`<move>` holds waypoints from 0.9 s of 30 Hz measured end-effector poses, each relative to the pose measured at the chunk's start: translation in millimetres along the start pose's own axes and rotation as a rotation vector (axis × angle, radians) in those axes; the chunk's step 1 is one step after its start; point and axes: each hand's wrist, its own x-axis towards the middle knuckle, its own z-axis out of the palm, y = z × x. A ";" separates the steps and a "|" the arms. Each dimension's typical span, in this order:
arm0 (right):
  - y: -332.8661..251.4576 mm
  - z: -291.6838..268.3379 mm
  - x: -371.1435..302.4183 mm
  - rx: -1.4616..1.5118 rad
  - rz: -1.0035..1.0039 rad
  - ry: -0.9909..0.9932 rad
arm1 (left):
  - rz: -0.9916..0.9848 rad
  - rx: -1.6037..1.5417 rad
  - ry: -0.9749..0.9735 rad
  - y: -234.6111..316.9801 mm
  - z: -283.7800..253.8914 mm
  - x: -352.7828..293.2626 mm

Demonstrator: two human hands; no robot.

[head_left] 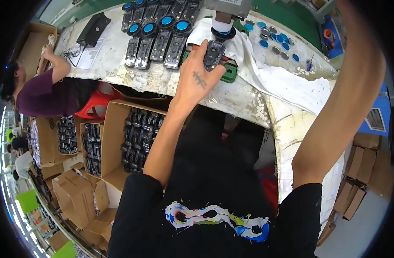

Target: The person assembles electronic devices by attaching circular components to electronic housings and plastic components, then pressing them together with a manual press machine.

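My left hand [198,76] grips a black plastic device [214,53] at the table's far edge, index finger along one side and thumb on the other. The round head of this device lies under the grey press [225,19], whose ram comes down onto it. Beneath it is a green metal base [229,74] with white cloth [266,77] around it. Of my right arm [334,107] the forearm reaches up past the top right rim; the hand itself is out of the picture.
Rows of similar black devices [161,45] with blue discs stand left of the press. Loose blue and silver discs [276,41] and a small screwdriver [309,65] lie to the right. Cartons of black parts [113,150] fill the lower left, near a seated person [48,92] in purple.
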 end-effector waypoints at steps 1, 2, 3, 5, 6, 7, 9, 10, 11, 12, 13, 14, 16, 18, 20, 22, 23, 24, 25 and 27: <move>-1.5 -1.7 -2.8 -0.005 -0.014 -0.002 | 0.008 -0.013 0.003 1.6 0.2 -0.5; -28.6 28.8 -10.6 -0.010 -0.029 -0.003 | 0.005 -0.014 0.003 1.1 0.5 -1.2; -1.9 -3.5 -6.1 -0.015 -0.045 -0.004 | 0.007 -0.011 0.011 0.6 0.4 -1.7; -16.1 7.2 -13.7 -0.029 -0.075 -0.001 | 0.009 -0.008 0.014 -0.9 -0.5 -3.1; -1.5 -14.4 -12.7 -0.036 -0.091 0.000 | -0.006 -0.010 0.015 -2.0 -1.3 -4.1; -9.1 -2.8 -16.4 -0.038 -0.107 0.001 | -0.023 -0.010 0.019 -3.3 -2.5 -5.6; -2.4 -2.9 -17.9 -0.043 -0.138 0.001 | -0.007 0.012 0.022 -5.4 -4.5 -5.5; 16.9 -47.2 -13.5 -0.070 -0.157 0.002 | 0.027 0.015 0.012 -1.8 0.0 -2.8; 39.3 -102.0 -7.0 -0.110 -0.175 0.002 | 0.045 -0.007 -0.008 6.6 7.5 1.5; 30.2 -48.1 -14.9 -0.072 -0.185 0.000 | -0.039 -0.004 -0.020 6.4 -2.4 -2.4; 17.0 -22.7 -17.4 -0.071 -0.203 0.000 | -0.098 -0.024 -0.049 9.4 -4.8 -3.5; -0.9 6.8 -21.3 -0.069 -0.220 0.000 | -0.102 -0.020 -0.044 4.6 -6.1 -4.2; -24.6 34.8 -25.6 -0.085 -0.253 -0.001 | 0.034 0.081 0.025 -5.1 -3.0 -2.2; -54.6 70.8 -30.7 -0.108 -0.286 -0.003 | 0.030 0.057 0.020 -2.8 -0.3 0.1; -79.7 107.3 -35.5 -0.121 -0.320 -0.003 | 0.022 0.039 0.022 0.6 -0.8 0.5; -79.1 104.6 -37.3 -0.135 -0.353 -0.004 | -0.049 0.009 -0.018 4.5 -3.2 -0.7; -76.1 100.4 -37.4 -0.143 -0.369 -0.004 | -0.049 0.008 -0.020 4.4 -2.8 -1.1; -72.2 96.4 -37.0 -0.151 -0.385 -0.004 | -0.047 0.003 -0.013 3.9 -2.3 -1.2; -84.5 113.2 -39.4 -0.164 -0.400 -0.006 | -0.044 -0.004 -0.008 3.0 -0.5 0.2; -101.5 139.2 -40.4 -0.169 -0.441 -0.007 | -0.057 0.004 -0.008 3.4 -3.0 0.1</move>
